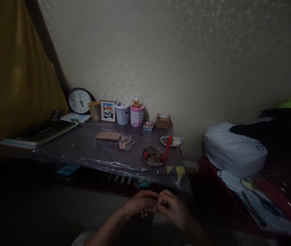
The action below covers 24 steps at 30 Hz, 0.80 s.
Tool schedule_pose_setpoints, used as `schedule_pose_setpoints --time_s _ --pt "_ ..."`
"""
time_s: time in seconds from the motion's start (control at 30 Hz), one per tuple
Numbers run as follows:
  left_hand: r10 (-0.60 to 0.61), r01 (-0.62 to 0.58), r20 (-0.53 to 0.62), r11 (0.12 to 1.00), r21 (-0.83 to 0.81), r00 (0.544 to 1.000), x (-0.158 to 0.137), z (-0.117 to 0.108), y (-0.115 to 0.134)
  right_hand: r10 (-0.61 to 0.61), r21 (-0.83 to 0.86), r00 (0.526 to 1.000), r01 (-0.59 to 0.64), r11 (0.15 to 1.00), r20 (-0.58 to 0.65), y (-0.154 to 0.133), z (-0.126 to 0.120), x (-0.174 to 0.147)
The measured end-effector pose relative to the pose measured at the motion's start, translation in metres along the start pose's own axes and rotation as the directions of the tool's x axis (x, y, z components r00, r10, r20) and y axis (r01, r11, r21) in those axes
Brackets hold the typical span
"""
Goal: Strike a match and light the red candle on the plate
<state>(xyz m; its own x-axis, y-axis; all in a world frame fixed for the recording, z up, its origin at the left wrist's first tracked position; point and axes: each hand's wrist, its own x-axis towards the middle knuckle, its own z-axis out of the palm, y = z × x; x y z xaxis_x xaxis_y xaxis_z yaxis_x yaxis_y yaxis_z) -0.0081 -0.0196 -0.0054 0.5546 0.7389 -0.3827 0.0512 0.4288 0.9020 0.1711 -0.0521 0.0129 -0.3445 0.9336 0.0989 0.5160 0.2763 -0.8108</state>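
Note:
Low in front of the table's near edge, my left hand (140, 202) is closed around a small brown box-like piece (151, 206), which looks like cardboard. My right hand (172, 207) pinches at the right end of the same piece, thumb and fingertips bent together. Most of the piece is covered by the fingers, and the light is dim. Beyond the hands, a round metal plate (149, 163) holds small dark and pale bits, with a red spoon (168, 147) resting in it. Behind that lies a second plate (161, 142) with similar bits and pale thin sticks (175, 141).
On the plastic-covered table (84, 150) lie a brown ribbed block (108, 138) and a clear plastic bag (127, 142). Tins (137, 116), a framed panda picture (108, 111), a clock (80, 100) and an open carton (163, 121) line the wall. A white bundle (234, 147) sits right.

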Motion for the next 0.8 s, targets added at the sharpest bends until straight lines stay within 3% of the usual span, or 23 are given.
schedule_pose_setpoints --time_s 0.27,0.53,0.8 --pt "-0.002 0.002 -0.002 0.998 0.064 1.000 0.0020 -0.0018 -0.0039 -0.073 -0.036 0.997 0.073 0.997 0.007 0.0061 0.0027 -0.0018" --pt "0.013 -0.010 -0.071 0.999 0.040 0.997 -0.0031 -0.0013 0.0045 -0.044 -0.065 0.998 0.041 0.997 -0.055 0.0035 0.0004 0.0010" --pt "0.024 -0.023 -0.045 1.000 0.016 0.999 0.0003 -0.0024 0.0008 -0.018 -0.064 0.997 0.013 0.998 -0.071 0.0025 -0.0001 0.0002"
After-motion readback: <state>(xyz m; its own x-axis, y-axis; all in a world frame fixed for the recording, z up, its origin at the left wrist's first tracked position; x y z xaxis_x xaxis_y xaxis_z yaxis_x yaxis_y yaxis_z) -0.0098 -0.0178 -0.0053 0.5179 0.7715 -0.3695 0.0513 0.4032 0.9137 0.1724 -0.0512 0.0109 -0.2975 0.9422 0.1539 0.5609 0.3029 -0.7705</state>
